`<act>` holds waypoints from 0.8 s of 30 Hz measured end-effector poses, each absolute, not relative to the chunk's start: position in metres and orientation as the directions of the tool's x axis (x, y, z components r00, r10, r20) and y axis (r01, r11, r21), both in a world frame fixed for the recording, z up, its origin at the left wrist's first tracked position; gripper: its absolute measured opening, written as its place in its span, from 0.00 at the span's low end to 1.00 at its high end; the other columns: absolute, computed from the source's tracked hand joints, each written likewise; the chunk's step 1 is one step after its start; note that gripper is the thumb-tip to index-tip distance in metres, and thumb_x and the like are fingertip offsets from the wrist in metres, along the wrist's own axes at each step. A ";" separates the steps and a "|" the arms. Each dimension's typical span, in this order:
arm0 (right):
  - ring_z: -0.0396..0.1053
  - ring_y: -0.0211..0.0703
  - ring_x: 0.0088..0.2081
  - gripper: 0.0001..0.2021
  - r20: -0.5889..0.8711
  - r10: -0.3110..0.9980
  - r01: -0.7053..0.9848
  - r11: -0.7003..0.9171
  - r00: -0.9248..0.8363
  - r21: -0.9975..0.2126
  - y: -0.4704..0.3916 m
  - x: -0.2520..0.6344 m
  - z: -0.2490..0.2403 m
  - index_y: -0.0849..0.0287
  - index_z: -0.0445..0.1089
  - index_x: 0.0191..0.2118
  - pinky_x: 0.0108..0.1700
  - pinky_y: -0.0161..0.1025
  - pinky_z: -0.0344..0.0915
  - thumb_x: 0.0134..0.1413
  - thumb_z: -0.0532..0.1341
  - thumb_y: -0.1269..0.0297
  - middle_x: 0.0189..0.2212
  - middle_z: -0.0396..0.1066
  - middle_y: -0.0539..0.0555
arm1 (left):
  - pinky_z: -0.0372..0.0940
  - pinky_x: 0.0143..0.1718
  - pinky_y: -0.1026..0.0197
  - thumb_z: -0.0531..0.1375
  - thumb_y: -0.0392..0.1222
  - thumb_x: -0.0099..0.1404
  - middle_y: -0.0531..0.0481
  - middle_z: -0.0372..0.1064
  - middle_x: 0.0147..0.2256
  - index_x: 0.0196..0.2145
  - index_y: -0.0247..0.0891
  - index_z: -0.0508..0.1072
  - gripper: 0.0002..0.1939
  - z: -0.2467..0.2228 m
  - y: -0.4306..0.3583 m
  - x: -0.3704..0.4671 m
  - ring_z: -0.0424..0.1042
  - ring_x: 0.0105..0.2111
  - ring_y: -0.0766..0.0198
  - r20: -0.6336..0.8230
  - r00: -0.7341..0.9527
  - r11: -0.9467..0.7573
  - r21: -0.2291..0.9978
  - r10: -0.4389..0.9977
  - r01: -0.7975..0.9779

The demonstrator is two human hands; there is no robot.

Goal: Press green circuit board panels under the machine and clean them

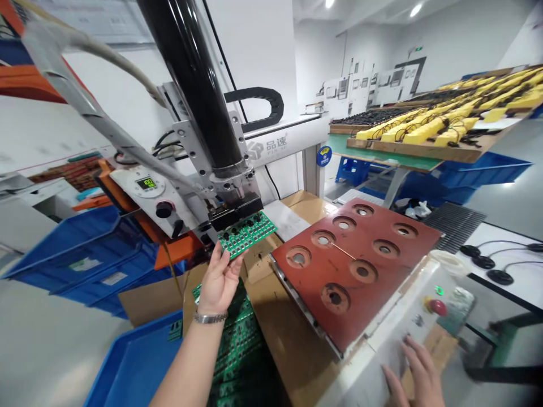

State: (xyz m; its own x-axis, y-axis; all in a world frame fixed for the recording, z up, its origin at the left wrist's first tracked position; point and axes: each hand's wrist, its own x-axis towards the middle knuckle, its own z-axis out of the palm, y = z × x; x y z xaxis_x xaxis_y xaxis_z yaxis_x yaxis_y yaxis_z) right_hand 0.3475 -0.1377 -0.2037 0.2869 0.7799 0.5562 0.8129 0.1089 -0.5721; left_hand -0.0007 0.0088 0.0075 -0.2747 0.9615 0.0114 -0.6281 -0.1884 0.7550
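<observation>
PCB (250,236) in L hand (219,282), R hand (418,370) nr red btn (438,307)

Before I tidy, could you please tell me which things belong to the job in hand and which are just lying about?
Apparently in use:
circuit board in the left hand
machine head near it
button panel by the right hand

Seemingly just nearby:
yellow parts
cabled black discs
blue stool

Ctr of frame: brown bench top (271,314), red recessed plate (358,237) above it, contact unclear; thin stick (344,252) lies on plate. Upper R: green-topped tbl (341,146) w/ wooden trays (458,153) of yellow pcs (419,129). R edge: white-topped tbl (500,237), blk discs w/ cords (482,262) on top. Grey flr (51,345) lower L.
</observation>
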 end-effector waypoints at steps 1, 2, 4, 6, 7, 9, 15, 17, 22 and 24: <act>0.59 0.59 0.54 0.24 0.556 0.789 0.827 0.114 0.262 -0.551 -0.138 0.348 -0.205 0.58 0.60 0.48 0.49 0.54 0.65 0.51 0.53 0.46 0.51 0.60 0.62 | 0.70 0.34 0.71 0.59 0.28 0.58 0.52 0.75 0.37 0.40 0.41 0.71 0.14 0.008 0.009 0.000 0.75 0.39 0.63 0.010 -0.279 -0.191 0.753 0.960 -0.630; 0.58 0.60 0.55 0.25 0.562 0.794 0.843 0.123 0.233 -0.524 -0.139 0.349 -0.207 0.58 0.59 0.50 0.50 0.55 0.64 0.52 0.53 0.47 0.52 0.58 0.62 | 0.70 0.34 0.71 0.59 0.28 0.59 0.52 0.75 0.37 0.40 0.41 0.71 0.13 0.008 0.009 0.000 0.75 0.39 0.63 0.008 -0.282 -0.192 0.751 0.959 -0.632; 0.56 0.61 0.57 0.25 0.575 0.793 0.862 0.136 0.201 -0.488 -0.139 0.350 -0.210 0.59 0.56 0.52 0.52 0.57 0.62 0.54 0.52 0.48 0.54 0.56 0.63 | 0.70 0.34 0.71 0.58 0.27 0.59 0.52 0.75 0.37 0.40 0.41 0.71 0.13 0.009 0.009 0.000 0.75 0.40 0.63 0.002 -0.285 -0.190 0.749 0.958 -0.634; 0.55 0.62 0.57 0.25 0.593 0.784 0.870 0.150 0.185 -0.470 -0.138 0.349 -0.213 0.59 0.54 0.54 0.53 0.58 0.61 0.54 0.52 0.50 0.55 0.55 0.64 | 0.70 0.34 0.70 0.58 0.27 0.59 0.52 0.75 0.37 0.39 0.41 0.71 0.13 0.009 0.009 0.001 0.75 0.40 0.63 -0.001 -0.289 -0.191 0.748 0.957 -0.635; 0.55 0.62 0.57 0.25 0.600 0.780 0.871 0.157 0.180 -0.466 -0.138 0.348 -0.214 0.59 0.54 0.54 0.52 0.58 0.61 0.54 0.52 0.51 0.55 0.55 0.64 | 0.70 0.34 0.70 0.58 0.27 0.60 0.52 0.75 0.36 0.39 0.41 0.71 0.13 0.009 0.009 0.001 0.75 0.40 0.63 -0.002 -0.292 -0.193 0.748 0.956 -0.636; 0.56 0.61 0.56 0.24 0.604 0.777 0.870 0.160 0.180 -0.466 -0.138 0.347 -0.212 0.58 0.54 0.54 0.51 0.57 0.63 0.54 0.53 0.52 0.54 0.55 0.64 | 0.70 0.35 0.70 0.57 0.27 0.61 0.53 0.75 0.36 0.39 0.41 0.71 0.12 0.008 0.010 0.001 0.75 0.39 0.63 -0.001 -0.300 -0.199 0.747 0.954 -0.635; 0.63 0.55 0.50 0.21 0.664 0.738 0.891 0.212 0.123 -0.402 -0.135 0.357 -0.148 0.62 0.58 0.52 0.47 0.53 0.65 0.56 0.53 0.56 0.49 0.61 0.64 | 0.71 0.37 0.70 0.54 0.28 0.63 0.51 0.76 0.39 0.38 0.40 0.73 0.11 0.004 0.001 -0.005 0.75 0.41 0.63 -0.030 -0.301 -0.178 0.748 0.953 -0.639; 0.65 0.50 0.45 0.14 0.749 0.657 0.893 0.282 0.085 -0.349 -0.124 0.361 -0.106 0.62 0.62 0.47 0.47 0.50 0.65 0.57 0.53 0.62 0.43 0.65 0.62 | 0.70 0.37 0.70 0.55 0.28 0.62 0.50 0.75 0.41 0.39 0.40 0.73 0.12 0.001 -0.010 -0.009 0.74 0.42 0.63 -0.054 -0.299 -0.160 0.749 0.953 -0.643; 0.66 0.38 0.42 0.09 0.646 0.748 0.900 0.375 -0.151 -0.224 -0.051 0.346 -0.012 0.57 0.67 0.39 0.46 0.40 0.65 0.59 0.53 0.62 0.38 0.68 0.52 | 0.70 0.36 0.72 0.56 0.27 0.61 0.52 0.76 0.39 0.38 0.43 0.74 0.14 -0.012 -0.066 -0.021 0.75 0.41 0.63 -0.115 -0.324 -0.132 0.752 0.939 -0.646; 0.67 0.38 0.41 0.12 0.548 0.808 0.911 0.369 -0.218 -0.182 -0.018 0.332 0.014 0.61 0.66 0.43 0.43 0.43 0.66 0.58 0.54 0.59 0.41 0.67 0.53 | 0.70 0.36 0.72 0.55 0.25 0.61 0.53 0.77 0.39 0.39 0.44 0.74 0.16 -0.017 -0.098 -0.024 0.75 0.41 0.63 -0.137 -0.341 -0.122 0.760 0.930 -0.639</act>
State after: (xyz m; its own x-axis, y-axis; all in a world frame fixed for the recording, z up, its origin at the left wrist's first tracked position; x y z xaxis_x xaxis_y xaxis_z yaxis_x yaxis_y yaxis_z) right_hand 0.3320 -0.0178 0.0136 -0.2184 0.8078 0.5475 0.9114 0.3694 -0.1815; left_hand -0.0243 -0.0982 -0.0168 -0.3410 0.9301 -0.1368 -0.6387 -0.1224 0.7596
